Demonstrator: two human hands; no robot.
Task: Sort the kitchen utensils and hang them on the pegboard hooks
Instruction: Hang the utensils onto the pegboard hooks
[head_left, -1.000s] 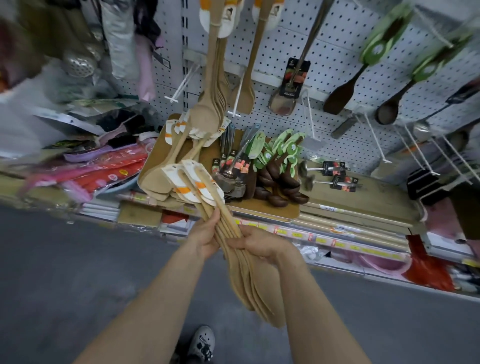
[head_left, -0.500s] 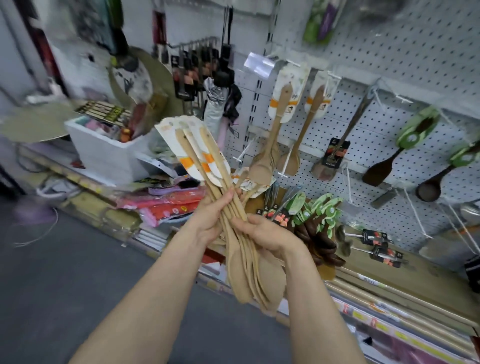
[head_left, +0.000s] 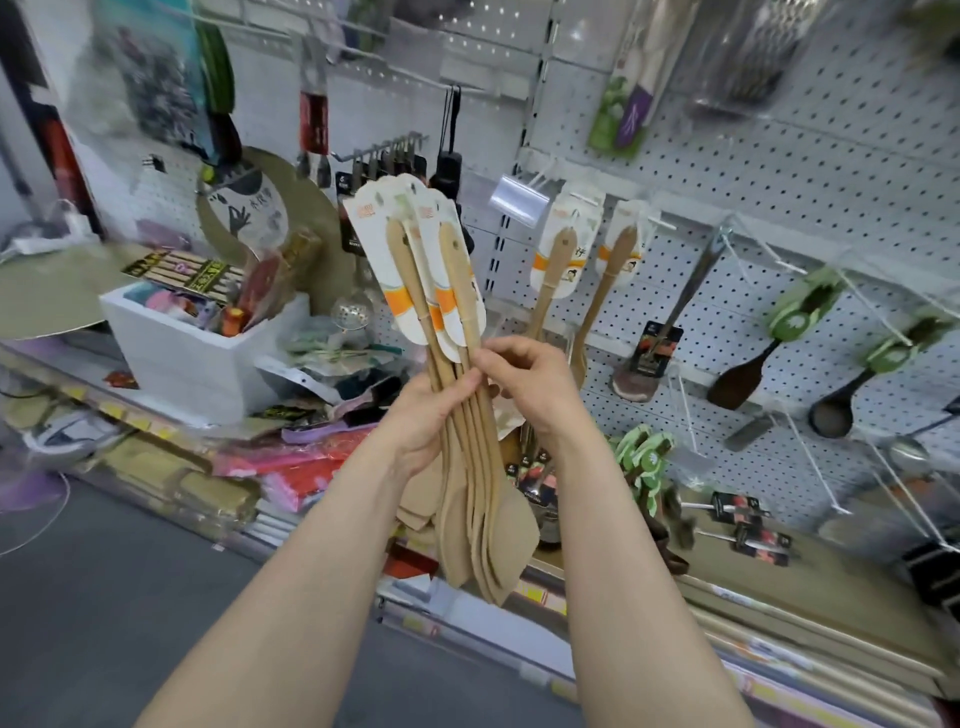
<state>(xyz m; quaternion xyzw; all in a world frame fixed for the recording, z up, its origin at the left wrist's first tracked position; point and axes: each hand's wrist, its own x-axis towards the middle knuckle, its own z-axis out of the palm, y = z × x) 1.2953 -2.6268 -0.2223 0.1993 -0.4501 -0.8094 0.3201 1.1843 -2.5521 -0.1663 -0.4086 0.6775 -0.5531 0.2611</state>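
While both forearms reach forward, the left hand (head_left: 426, 421) closes its grip round the middle of a bundle of wooden spatulas (head_left: 506, 535), thumb laid across the handles. It holds them upright in front of the pegboard (head_left: 779, 171), carded ends up and blades down. The right hand (head_left: 530, 379) pinches one handle between thumb and fingertips, just above the left thumb. At least four blades overlap; the exact count is unclear. Behind, two carded spatulas (head_left: 556, 260) hang on hooks, and two dark spoons (head_left: 737, 384) with green cards hang farther right.
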